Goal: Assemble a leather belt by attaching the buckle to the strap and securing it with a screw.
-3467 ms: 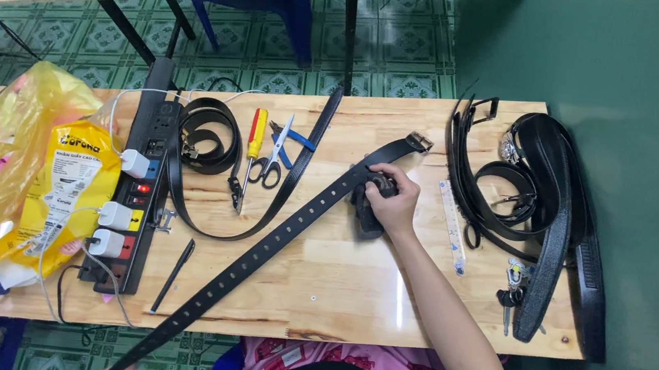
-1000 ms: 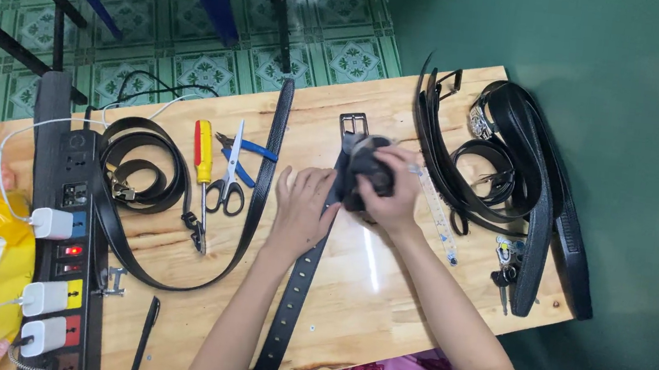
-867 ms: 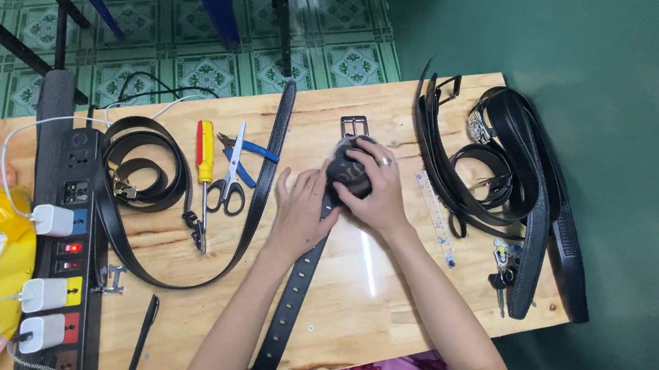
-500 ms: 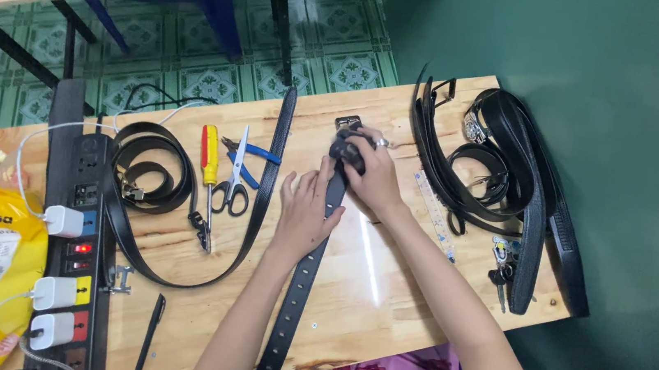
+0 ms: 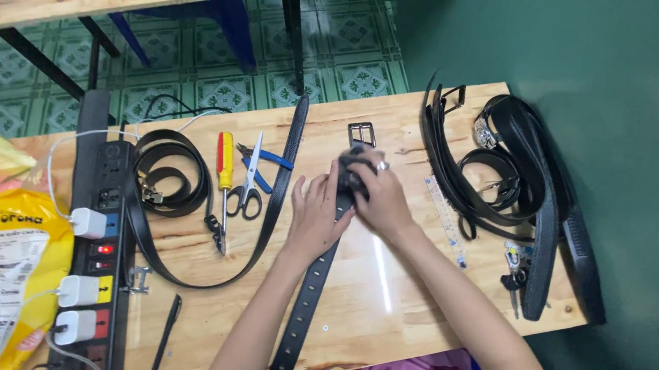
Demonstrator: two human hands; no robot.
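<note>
A long black belt (image 5: 305, 310) lies lengthwise on the wooden table (image 5: 408, 293), its metal buckle (image 5: 361, 133) at the far end. My left hand (image 5: 316, 215) rests on the belt just below the buckle, fingers stretched forward, pressing it down. My right hand (image 5: 379, 197), with a ring on one finger, is closed over a small dark object (image 5: 347, 175) held against the belt. What that object is stays hidden under the fingers.
Left of the hands lie scissors (image 5: 245, 194), blue-handled pliers (image 5: 266, 160), a red-and-yellow screwdriver (image 5: 224, 163), a coiled belt (image 5: 169, 175) and another long belt (image 5: 285, 173). A power strip (image 5: 95, 249) and yellow bag (image 5: 1, 272) sit far left. Several black belts (image 5: 516, 181) pile at right beside a clear ruler (image 5: 445, 219).
Both hands came down from holding the dark object just above the table to pressing it onto the belt near the buckle. The view shifted slightly.
</note>
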